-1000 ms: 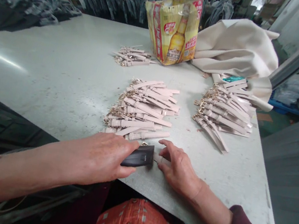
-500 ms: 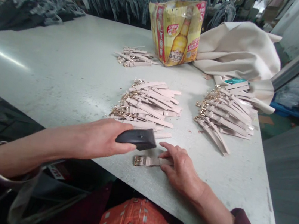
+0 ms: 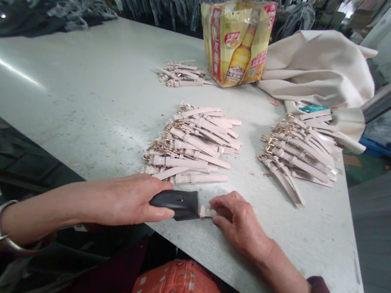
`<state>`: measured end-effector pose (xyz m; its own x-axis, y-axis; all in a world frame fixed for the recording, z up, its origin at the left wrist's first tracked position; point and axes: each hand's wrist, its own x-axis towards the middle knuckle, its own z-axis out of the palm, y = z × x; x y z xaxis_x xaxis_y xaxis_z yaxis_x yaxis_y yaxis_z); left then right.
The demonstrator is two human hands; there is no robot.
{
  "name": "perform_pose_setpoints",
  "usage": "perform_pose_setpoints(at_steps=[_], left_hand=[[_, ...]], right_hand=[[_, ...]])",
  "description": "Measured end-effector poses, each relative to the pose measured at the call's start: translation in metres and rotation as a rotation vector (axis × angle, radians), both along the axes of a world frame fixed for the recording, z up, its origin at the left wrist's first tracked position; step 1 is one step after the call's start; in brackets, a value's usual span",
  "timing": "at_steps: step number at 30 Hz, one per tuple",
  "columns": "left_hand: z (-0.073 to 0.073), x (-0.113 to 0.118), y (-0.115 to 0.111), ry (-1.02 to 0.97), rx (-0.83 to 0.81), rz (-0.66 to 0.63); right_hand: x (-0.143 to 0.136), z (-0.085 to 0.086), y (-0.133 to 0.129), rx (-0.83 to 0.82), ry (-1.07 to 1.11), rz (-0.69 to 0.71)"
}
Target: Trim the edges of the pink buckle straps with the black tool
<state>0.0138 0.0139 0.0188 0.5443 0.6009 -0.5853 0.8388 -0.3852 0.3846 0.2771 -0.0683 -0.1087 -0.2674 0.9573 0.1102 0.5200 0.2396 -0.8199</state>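
My left hand [image 3: 142, 200] grips a black tool [image 3: 181, 203] at the near edge of the table. Under and beside the tool's right end lies a beige strap [image 3: 206, 211]; its buckle end is hidden by the tool. The fingers and thumb of my right hand [image 3: 239, 220] are closed on the strap's other end. Just beyond the tool, a pile of beige buckled straps [image 3: 196, 141] is spread with the buckles to the left. Another pile of straps [image 3: 301, 148] lies to the right.
A smaller strap pile [image 3: 181, 74] sits farther back, beside a yellow printed bag [image 3: 236, 44]. Beige material [image 3: 320, 62] is heaped at the back right of the grey table [image 3: 77, 98]. Dark garments [image 3: 50, 4] lie at the far left.
The black tool in my left hand has come down over the strap's buckle end, which was uncovered before. My right hand stays at the strap's other end. The view has shifted slightly.
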Motion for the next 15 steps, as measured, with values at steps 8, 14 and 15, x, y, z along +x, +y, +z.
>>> perform_pose_setpoints(at_steps=[8,14,15], left_hand=[[-0.010,-0.004,-0.006,-0.090,0.016,0.010],[-0.008,-0.001,-0.008,-0.104,0.040,0.006],[-0.009,-0.003,-0.007,-0.111,0.035,0.007]], right_hand=[[0.010,0.006,0.000,0.091,-0.207,0.017],[0.012,0.002,0.003,0.172,-0.310,0.096],[0.011,0.000,0.003,0.182,-0.317,0.101]])
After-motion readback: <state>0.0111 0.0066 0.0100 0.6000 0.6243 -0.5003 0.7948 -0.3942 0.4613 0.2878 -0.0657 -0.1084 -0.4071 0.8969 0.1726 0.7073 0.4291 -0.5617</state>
